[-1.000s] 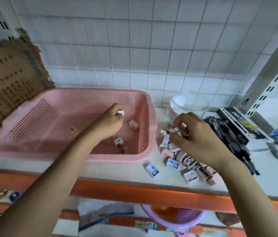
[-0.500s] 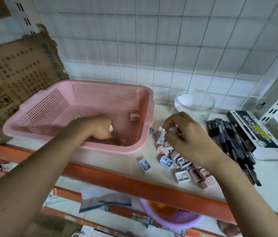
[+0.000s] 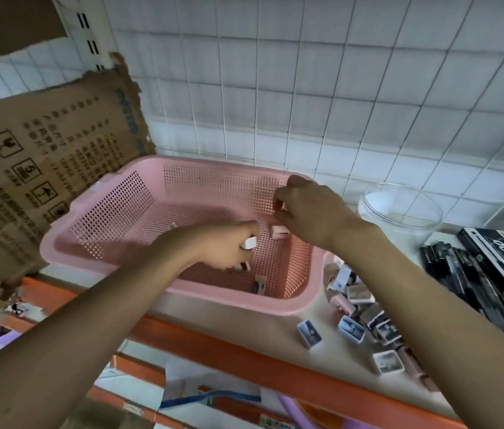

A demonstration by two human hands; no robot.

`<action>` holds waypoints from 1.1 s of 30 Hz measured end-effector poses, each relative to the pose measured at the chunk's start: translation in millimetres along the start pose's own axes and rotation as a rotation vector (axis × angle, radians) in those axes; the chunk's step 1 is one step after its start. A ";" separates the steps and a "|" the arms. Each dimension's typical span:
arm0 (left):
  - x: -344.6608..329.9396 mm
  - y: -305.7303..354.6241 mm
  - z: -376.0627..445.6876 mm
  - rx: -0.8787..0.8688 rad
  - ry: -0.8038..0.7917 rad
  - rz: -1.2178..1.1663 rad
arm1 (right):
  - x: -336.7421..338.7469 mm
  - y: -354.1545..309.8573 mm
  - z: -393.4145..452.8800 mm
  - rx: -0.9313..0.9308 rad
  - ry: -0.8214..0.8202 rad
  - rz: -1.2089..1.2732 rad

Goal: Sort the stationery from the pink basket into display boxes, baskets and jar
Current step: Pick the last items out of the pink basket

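Gathering last erasers inside the pink basket (image 3: 120, 243), left hand (image 3: 225, 246) gripping a white eraser (image 3: 250, 243), right hand (image 3: 309, 212) pinching another, best emptied beside it.

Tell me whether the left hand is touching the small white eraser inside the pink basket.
Touching. The head view shows the left hand gripping the white eraser, its fingers curled round it, low inside the pink basket.

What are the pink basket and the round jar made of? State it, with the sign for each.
Pink basket: looks like moulded plastic with a matte finish; its walls and floor are pierced with even rows of small holes. Round jar: clear and glossy, so glass or clear plastic; the tiles show through it.
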State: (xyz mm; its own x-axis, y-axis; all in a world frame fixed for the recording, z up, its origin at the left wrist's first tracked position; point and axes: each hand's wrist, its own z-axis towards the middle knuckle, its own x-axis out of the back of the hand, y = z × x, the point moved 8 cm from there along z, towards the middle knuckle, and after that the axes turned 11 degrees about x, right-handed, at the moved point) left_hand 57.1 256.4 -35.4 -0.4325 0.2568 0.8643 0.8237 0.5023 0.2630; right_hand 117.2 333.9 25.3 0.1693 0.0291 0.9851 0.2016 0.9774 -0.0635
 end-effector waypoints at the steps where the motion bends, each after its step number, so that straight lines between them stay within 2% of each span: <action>1: -1.5 5.4 -0.6 -0.015 -0.004 0.015 | -6.9 1.3 9.5 -0.001 -0.057 -0.099; 4: -3.9 15.3 -1.1 -0.046 0.002 0.033 | -33.0 1.1 28.7 0.039 -0.258 -0.362; 7: -9.0 11.2 -2.7 -0.014 -0.033 0.011 | -56.1 -0.6 33.1 0.100 -0.442 -0.445; 12: -14.9 11.0 -10.3 -0.007 -0.013 0.053 | -62.4 2.1 39.1 0.080 -0.493 -0.456; 16: -23.5 19.4 -12.4 0.022 -0.033 0.217 | -35.0 7.1 39.9 0.023 -0.265 -0.303; 18: -30.4 20.3 -7.6 0.060 -0.066 0.225 | -9.4 14.3 28.9 -0.056 -0.117 -0.129; 21: -38.6 18.7 4.3 0.026 -0.103 0.321 | 21.9 23.8 2.6 -0.119 0.106 0.074; 24: -30.0 17.5 11.5 0.014 -0.050 0.310 | 39.5 33.1 -36.5 -0.179 0.342 0.351; 26: -13.2 18.5 7.7 0.013 0.021 0.182 | 40.7 36.5 -66.6 -0.245 0.434 0.570; 28: 10.6 19.7 -1.8 -0.003 0.114 -0.060 | 37.7 38.0 -98.4 -0.326 0.508 0.756; 31: 44.2 32.7 -25.3 -0.132 0.253 -0.571 | 25.3 37.4 -139.9 -0.462 0.558 0.936; 33: 49.9 53.7 -43.4 -0.274 0.199 -0.987 | 12.0 37.7 -162.4 -0.556 0.581 1.034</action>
State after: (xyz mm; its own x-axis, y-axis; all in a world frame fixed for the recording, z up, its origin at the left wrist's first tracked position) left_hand 95.6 260.3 40.4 -0.9111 -0.3194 0.2606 0.2025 0.2038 0.9578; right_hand 283.4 337.2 8.8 0.8452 0.4784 0.2384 0.0738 0.3373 -0.9385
